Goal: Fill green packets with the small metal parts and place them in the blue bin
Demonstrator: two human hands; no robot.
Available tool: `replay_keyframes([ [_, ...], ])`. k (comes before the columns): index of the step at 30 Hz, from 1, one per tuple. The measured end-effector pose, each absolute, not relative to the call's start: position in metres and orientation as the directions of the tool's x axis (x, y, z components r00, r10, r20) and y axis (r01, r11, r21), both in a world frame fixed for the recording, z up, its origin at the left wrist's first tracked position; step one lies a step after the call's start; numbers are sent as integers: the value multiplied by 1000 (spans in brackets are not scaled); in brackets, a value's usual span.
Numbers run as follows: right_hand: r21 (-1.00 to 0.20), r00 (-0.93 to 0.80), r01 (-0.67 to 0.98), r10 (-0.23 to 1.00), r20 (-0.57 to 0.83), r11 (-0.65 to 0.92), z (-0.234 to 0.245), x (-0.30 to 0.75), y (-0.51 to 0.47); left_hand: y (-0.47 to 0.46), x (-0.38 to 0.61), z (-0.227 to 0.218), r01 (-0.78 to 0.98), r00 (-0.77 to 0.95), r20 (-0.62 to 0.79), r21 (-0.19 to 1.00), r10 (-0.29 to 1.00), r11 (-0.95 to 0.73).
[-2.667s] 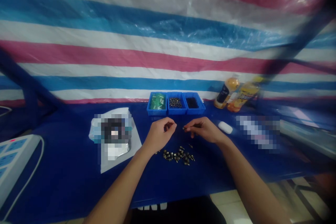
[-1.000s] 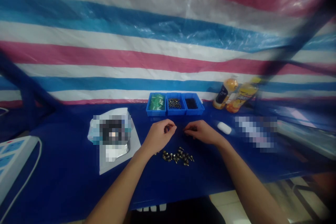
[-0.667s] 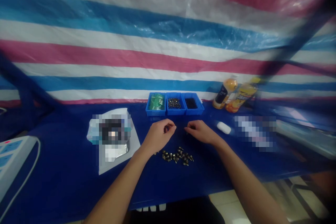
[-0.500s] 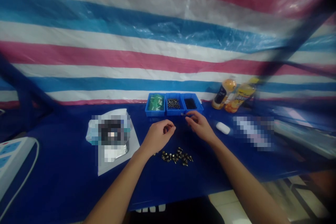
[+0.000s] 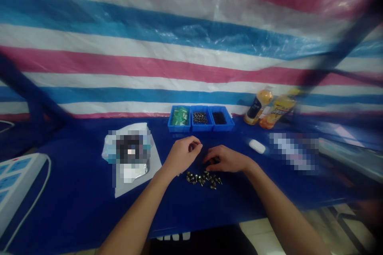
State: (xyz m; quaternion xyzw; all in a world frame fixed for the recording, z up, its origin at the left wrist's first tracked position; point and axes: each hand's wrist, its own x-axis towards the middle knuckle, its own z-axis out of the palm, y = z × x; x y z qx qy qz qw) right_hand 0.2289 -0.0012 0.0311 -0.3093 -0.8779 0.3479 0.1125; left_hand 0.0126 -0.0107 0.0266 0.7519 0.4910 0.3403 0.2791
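My left hand (image 5: 184, 154) is held above the table with its fingers curled and thumb against the forefinger; what it grips, if anything, is hidden. To its right, my right hand (image 5: 227, 158) reaches in with bent fingers and thumb brought close together. Its fingertips are by the back edge of a loose pile of small metal screw-like parts (image 5: 200, 179); nothing between them can be made out. Behind the hands stand three joined blue bins: one with green and clear pieces (image 5: 181, 116), one with small shiny metal parts (image 5: 200, 118), one with small black parts (image 5: 219, 118).
Left lies a white sheet (image 5: 154, 167) with a blurred-out package on it, then a white power strip (image 5: 22, 179) with its cable. Right are a white case (image 5: 257, 146), two drink bottles (image 5: 257, 106) and a blurred-out item. A striped tarp (image 5: 134, 63) hangs behind.
My right hand has moved from the front of the black-parts bin down towards me, to the pile of metal parts. My left hand has kept its curled pose. The view has shifted slightly.
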Motion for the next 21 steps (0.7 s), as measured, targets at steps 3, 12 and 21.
replay_keyframes([
  [3,-644,-800,460,599,-2,612,28,225,0,-11,13,26,548,293,234,753,927,-363],
  [12,-569,-745,543,666,11,617,21,227,3,-11,13,28,553,299,232,748,925,-367],
  [21,-597,-699,529,708,95,602,20,229,6,-11,13,28,556,296,230,747,927,-363],
])
